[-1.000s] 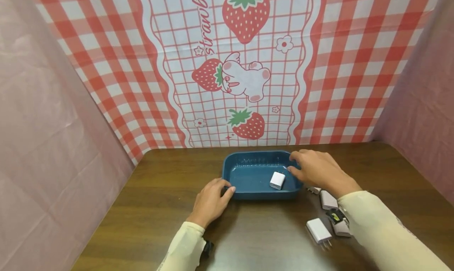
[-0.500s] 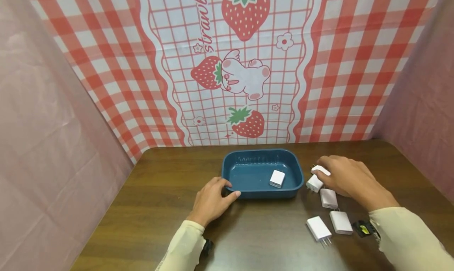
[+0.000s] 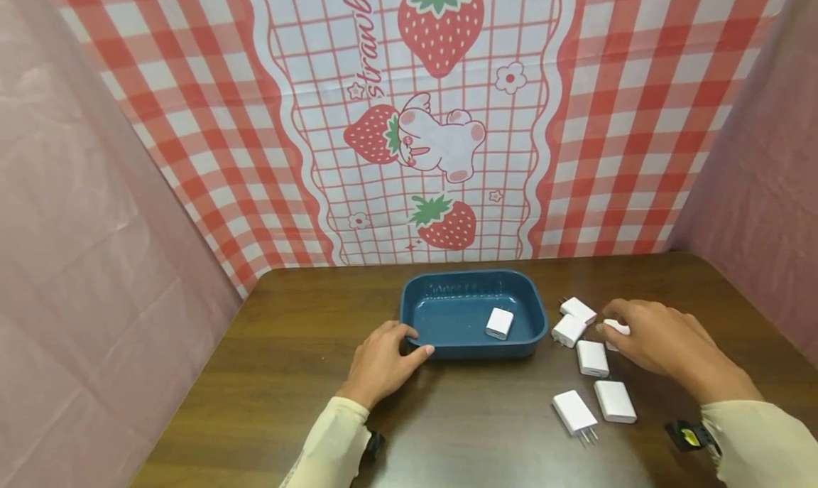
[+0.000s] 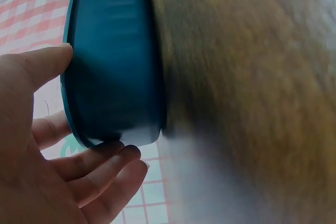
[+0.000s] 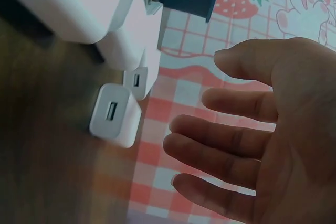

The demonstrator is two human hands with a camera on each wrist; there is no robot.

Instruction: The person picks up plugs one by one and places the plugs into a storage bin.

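Note:
A blue rectangular baking dish stands on the table with one white charger inside it. At its near left corner my left hand holds the rim, thumb on the front side and fingers around the corner, as the left wrist view shows against the dish wall. My right hand hovers with loosely bent fingers over a white charger, which it partly hides. In the right wrist view that hand has nothing between its fingers, and a charger with a USB port lies to their left.
Several more white chargers lie right of the dish: two touching ones, one in the middle, one lower right and one with prongs toward me. A strawberry-patterned cloth hangs behind the wooden table.
My right hand has left the dish's right end, passed over the chargers and moved right to the outermost one. The left hand stays at the dish corner.

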